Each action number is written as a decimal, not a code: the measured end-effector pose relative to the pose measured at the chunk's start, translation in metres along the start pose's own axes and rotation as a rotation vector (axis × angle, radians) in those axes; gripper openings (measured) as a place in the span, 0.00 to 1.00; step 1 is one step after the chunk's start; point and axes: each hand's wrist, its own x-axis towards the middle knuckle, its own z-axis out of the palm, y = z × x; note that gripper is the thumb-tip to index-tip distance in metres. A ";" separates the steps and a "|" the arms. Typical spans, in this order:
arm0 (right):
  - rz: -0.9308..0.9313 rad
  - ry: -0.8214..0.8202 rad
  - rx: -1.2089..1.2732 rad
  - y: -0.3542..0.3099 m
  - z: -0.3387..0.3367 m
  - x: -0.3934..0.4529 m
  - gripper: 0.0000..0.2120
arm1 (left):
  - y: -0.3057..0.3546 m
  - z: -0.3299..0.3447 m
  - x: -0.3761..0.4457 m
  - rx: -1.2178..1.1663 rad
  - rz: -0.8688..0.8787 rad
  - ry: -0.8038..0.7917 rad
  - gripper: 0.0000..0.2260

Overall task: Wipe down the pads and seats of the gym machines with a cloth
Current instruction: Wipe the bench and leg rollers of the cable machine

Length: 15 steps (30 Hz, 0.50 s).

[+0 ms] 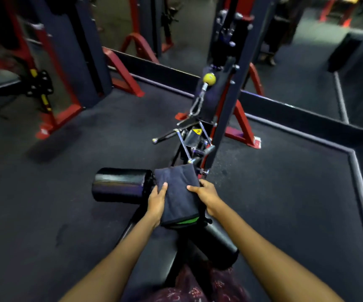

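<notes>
The head view showed a folded dark cloth (178,192), soft and nubbly with a green edge at its near fold, held over the middle of a gym machine between two glossy black cylindrical roller pads (119,185). The left hand (157,201) gripped its left edge, thumb on top; the right hand (206,196) pinched its right edge. A chrome chain with a yellow ball (209,78) hung beyond, above speckled rubber floor (45,192).

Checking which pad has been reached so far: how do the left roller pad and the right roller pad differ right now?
The left roller pad lies bare and fully in view; the right roller pad is mostly hidden under the dark cloth. Neither hand is on the left pad; the left hand and right hand hold the cloth over the right one. Both are glossy black cylinders.
</notes>
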 end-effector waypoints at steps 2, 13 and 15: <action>-0.083 -0.070 -0.086 -0.011 0.021 0.000 0.10 | 0.007 -0.017 -0.007 -0.056 0.039 0.107 0.16; -0.335 -0.475 -0.321 -0.025 0.118 -0.047 0.08 | 0.021 -0.115 -0.097 -0.115 0.299 0.546 0.09; -0.350 -0.584 -0.313 -0.019 0.122 -0.069 0.08 | 0.015 -0.121 -0.128 -0.148 0.282 0.622 0.06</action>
